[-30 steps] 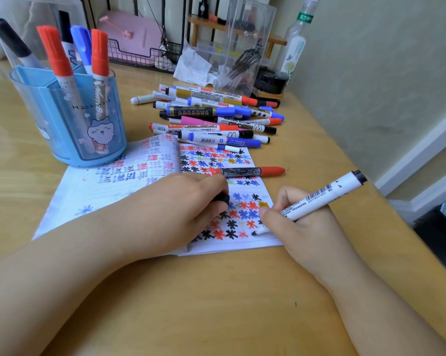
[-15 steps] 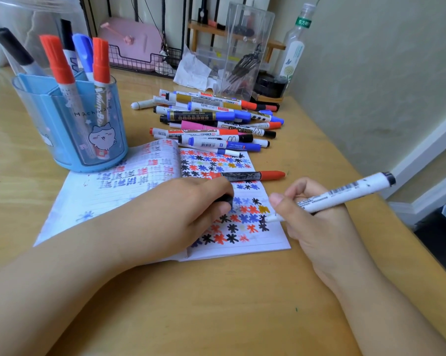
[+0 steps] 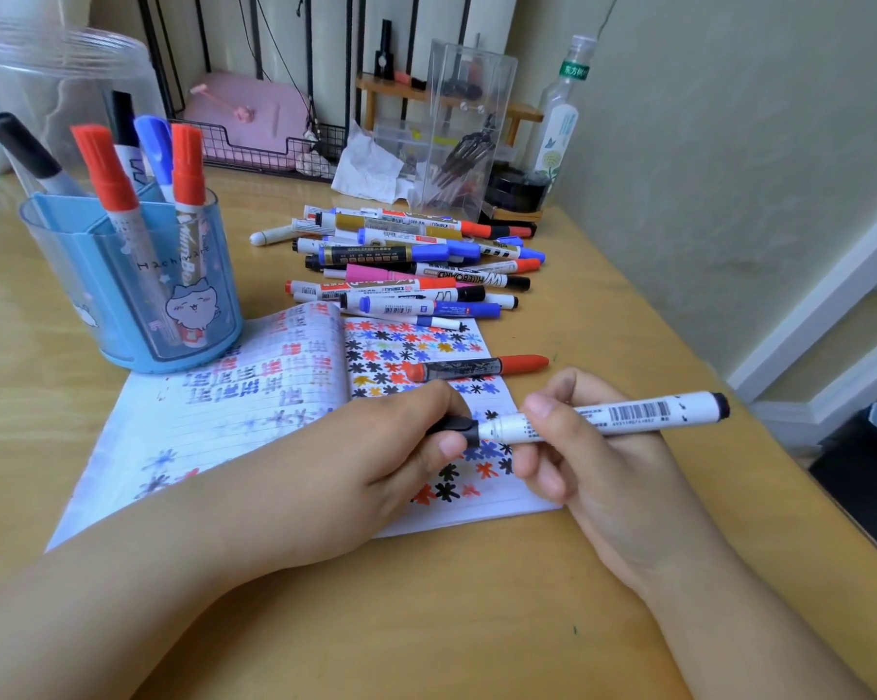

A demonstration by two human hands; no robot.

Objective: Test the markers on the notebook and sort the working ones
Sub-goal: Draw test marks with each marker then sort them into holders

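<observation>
An open notebook (image 3: 254,396) covered in coloured star scribbles lies on the wooden desk. My right hand (image 3: 592,457) grips a white marker (image 3: 628,414) level above the right page. My left hand (image 3: 355,467) pinches its black cap (image 3: 456,427), which meets the marker's tip end. A red marker (image 3: 476,367) lies across the page just beyond my hands. A pile of several markers (image 3: 406,265) sits past the notebook. The blue pen holder (image 3: 138,275) at the left holds several capped markers.
A clear plastic box (image 3: 469,133), a glass bottle (image 3: 560,123), crumpled tissue (image 3: 370,169) and a wire rack (image 3: 254,144) line the back of the desk. The wall runs along the right, with the desk's right edge (image 3: 779,472) close to my right hand.
My right hand lifted the marker's tip off the page and turned the marker level. Its tip end has come to the black cap held in my left hand.
</observation>
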